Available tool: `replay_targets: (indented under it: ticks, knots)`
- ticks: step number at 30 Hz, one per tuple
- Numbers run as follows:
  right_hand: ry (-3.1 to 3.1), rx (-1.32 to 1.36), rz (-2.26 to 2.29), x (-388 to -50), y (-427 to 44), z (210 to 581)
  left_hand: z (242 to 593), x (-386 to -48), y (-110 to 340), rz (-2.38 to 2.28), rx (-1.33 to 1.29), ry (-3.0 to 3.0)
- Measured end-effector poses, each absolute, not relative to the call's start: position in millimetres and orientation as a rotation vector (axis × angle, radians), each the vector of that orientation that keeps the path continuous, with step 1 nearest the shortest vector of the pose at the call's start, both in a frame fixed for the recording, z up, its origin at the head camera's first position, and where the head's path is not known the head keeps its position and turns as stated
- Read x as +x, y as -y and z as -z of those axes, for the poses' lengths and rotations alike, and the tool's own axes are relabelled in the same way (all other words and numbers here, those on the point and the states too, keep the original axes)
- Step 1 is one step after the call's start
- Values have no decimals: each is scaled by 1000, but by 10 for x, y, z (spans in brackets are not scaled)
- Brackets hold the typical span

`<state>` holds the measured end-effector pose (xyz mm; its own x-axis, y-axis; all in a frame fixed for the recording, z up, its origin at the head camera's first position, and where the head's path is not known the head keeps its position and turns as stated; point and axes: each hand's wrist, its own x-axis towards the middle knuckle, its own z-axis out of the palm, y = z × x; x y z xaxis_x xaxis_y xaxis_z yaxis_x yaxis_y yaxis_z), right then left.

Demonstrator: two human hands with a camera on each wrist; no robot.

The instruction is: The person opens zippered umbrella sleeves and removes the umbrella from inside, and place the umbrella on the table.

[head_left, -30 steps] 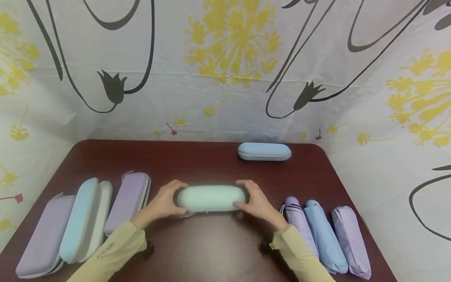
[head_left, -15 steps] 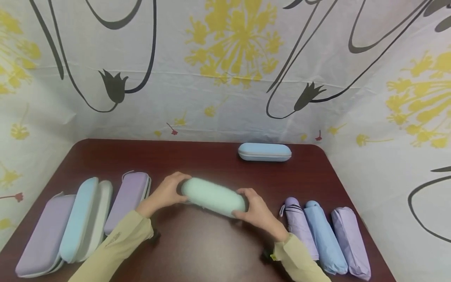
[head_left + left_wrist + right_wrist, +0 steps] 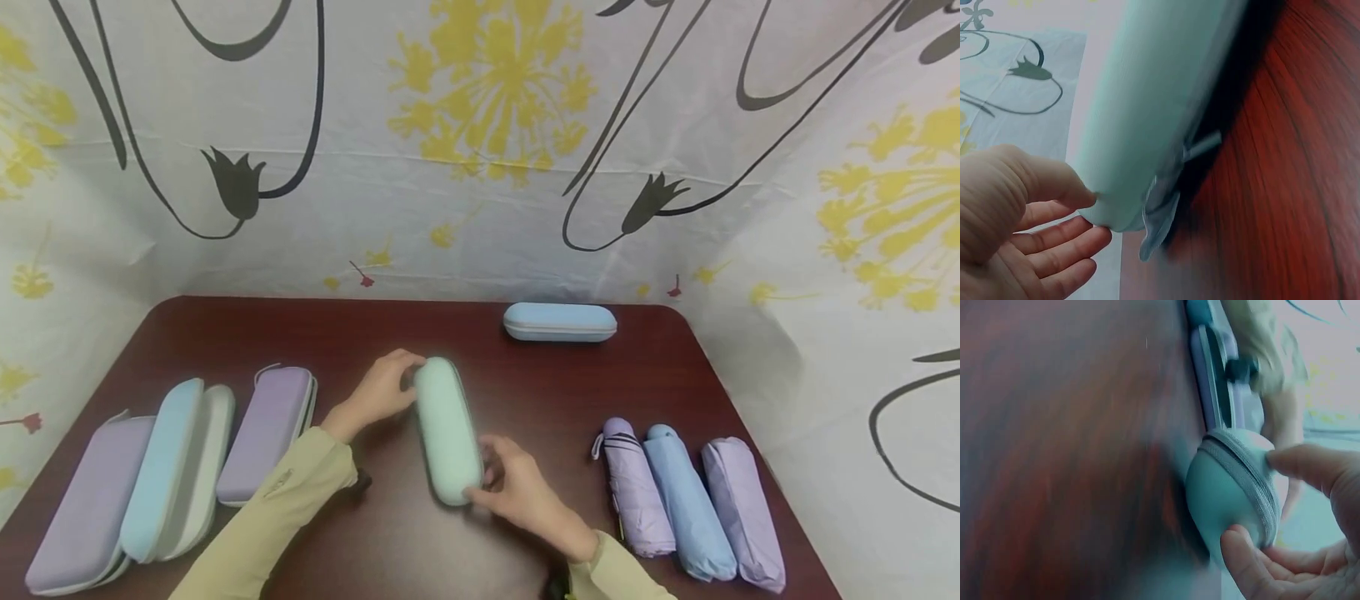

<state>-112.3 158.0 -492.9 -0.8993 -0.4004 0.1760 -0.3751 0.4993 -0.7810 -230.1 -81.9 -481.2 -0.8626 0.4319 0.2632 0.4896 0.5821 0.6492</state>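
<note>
A mint-green zippered hard case (image 3: 448,433), long and rounded, is over the middle of the table, its length running from far to near with a slight slant. At its far end my left hand (image 3: 382,387) pinches the rounded tip between thumb and fingers; a fabric zipper pull (image 3: 1160,215) dangles beside it in the left wrist view. My right hand (image 3: 521,492) grips the near end, thumb and fingers on either side of the zipper (image 3: 1244,472). I cannot tell whether the case touches the table.
On the left lie purple cases (image 3: 93,500) (image 3: 267,433), a light-blue case (image 3: 161,471) and a whitish one (image 3: 202,471). A blue case (image 3: 560,322) sits at the back right. Folded umbrellas, purple (image 3: 637,492), blue (image 3: 690,504) and lilac (image 3: 744,512), lie to the right.
The mint-green case has turned from lying crosswise to pointing away from me. My left hand has moved forward and right with one end, my right hand nearer with the other.
</note>
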Motion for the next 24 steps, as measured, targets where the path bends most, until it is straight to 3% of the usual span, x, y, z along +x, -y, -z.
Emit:
replay_targets:
  ticks: [10, 18, 24]
  knots:
    - [-2652, -590, 1417, -1035, -1423, 4906, 4802, -2193, 600, 1160, -683, 2781]
    - [-2796, -787, 1412, -1135, -1461, 4959, 4887, -1977, 376, 1260, -240, 2803]
    - [-2903, -788, 1365, -1243, -1483, 4942, 4904, -1879, 305, 1285, -82, 2871]
